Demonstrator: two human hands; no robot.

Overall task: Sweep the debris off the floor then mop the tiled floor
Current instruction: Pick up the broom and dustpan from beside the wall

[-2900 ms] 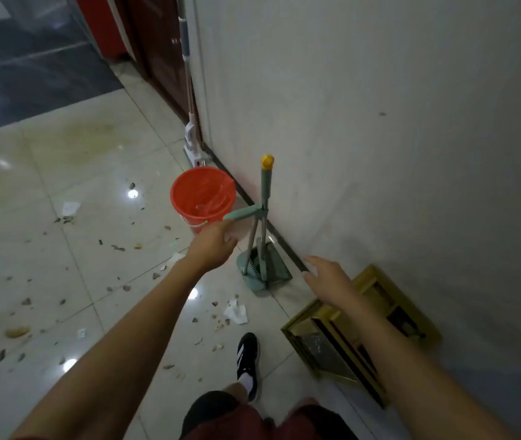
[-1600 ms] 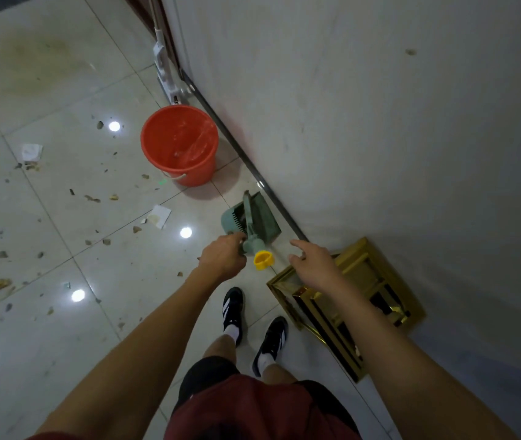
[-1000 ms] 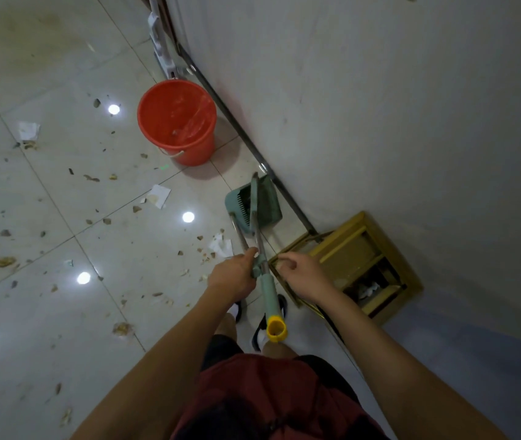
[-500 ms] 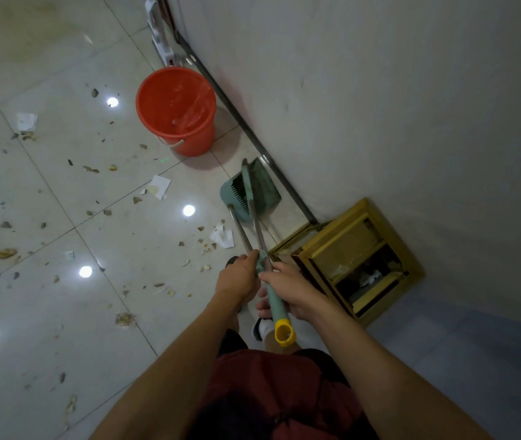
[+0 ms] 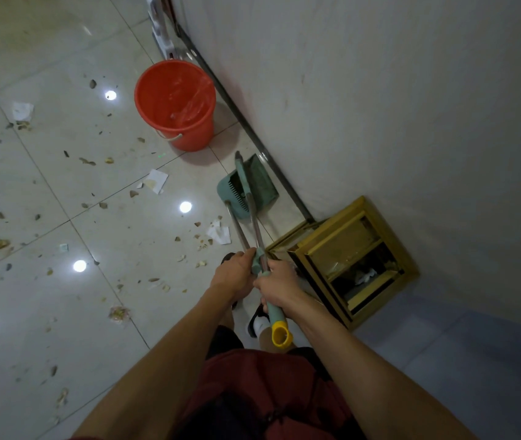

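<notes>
Where they earlier only reached, both hands now grip the broom-and-dustpan handles.

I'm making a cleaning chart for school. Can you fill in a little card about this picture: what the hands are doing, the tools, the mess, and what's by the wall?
left hand: left hand grips the broom and dustpan handles
right hand: right hand grips the green handle with the yellow cap
tools: green dustpan standing on the floor by the wall
mess: paper scraps and small debris scattered over the tiles
by the wall: orange bucket, gold frame, white mop base
sweeping: not started yet
</notes>
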